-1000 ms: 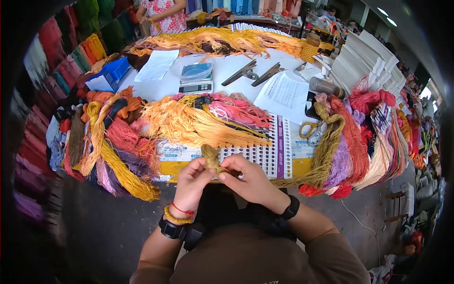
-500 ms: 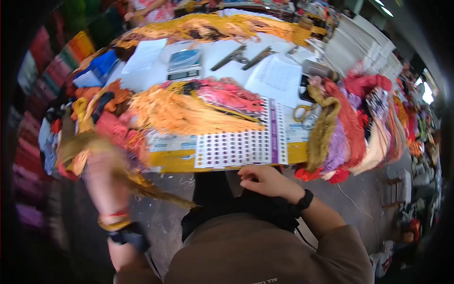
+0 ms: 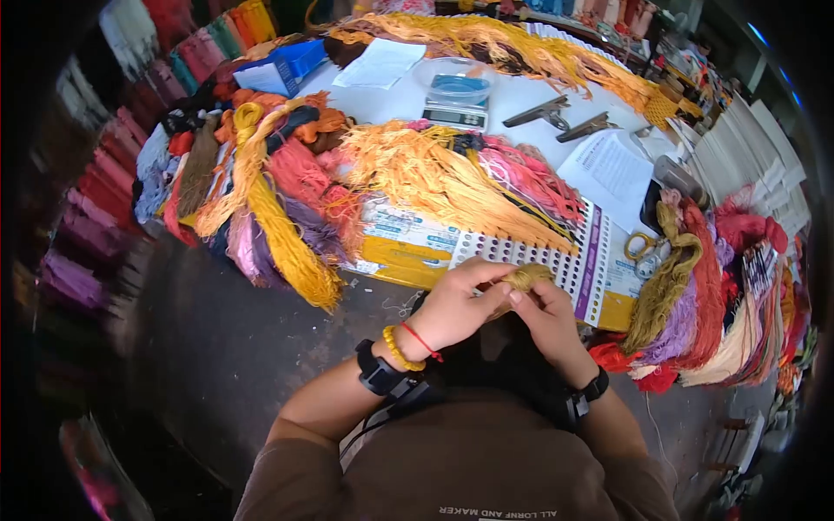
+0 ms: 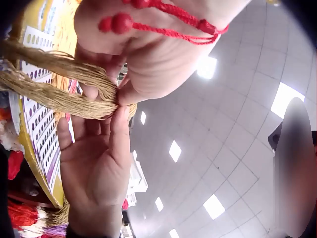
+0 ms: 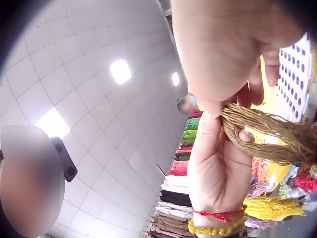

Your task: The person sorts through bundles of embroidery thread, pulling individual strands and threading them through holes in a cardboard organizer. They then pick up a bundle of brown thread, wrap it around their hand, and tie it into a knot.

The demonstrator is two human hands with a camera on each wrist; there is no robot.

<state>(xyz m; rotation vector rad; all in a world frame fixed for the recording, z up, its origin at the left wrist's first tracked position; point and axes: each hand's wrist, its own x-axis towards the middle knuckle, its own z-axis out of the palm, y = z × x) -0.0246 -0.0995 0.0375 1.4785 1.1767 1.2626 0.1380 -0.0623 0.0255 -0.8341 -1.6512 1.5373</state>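
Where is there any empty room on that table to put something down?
There's a bare white patch between the blue box, the paper sheet and the scale. A smaller gap seems free between the metal clips and pink threads. Both ends are crowded with skeins.

The person wears a brown short-sleeved shirt (image 3: 469,460) with pale lettering, black wrist straps (image 3: 379,372), a yellow beaded bracelet (image 3: 400,352) and a knotted red cord (image 4: 173,25) with red beads.

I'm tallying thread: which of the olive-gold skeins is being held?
The skein pinched by the left hand and right hand; the other olive-gold skein hangs farther right, untouched.
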